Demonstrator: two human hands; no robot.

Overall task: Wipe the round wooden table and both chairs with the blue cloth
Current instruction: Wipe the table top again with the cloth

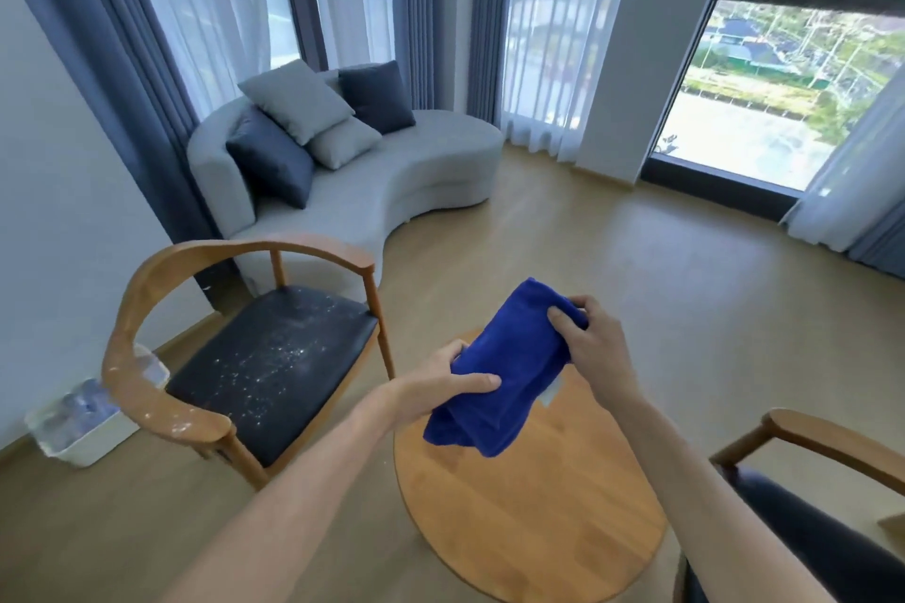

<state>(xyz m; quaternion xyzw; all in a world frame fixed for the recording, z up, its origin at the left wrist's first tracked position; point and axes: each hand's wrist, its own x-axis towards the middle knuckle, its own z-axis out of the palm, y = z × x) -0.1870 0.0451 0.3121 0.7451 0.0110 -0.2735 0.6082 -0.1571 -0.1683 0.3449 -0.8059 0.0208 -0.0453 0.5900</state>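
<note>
Both forearms reach out over the round table (529,519): left hand (440,387) and right hand (587,338) each grip the blue cloth (504,372) in midair, folding it (probably). Its long axis runs near-left to far-right. Next, press it flat; speckled left chair (274,357) and right chair (822,446) await.

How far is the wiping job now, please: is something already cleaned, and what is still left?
Nothing looks cleaned yet. Both the left hand and the right hand hold the bunched blue cloth in the air above the round table, not touching it. The left chair shows white specks on its dark seat and armrest. The table and the right chair also remain.
</note>
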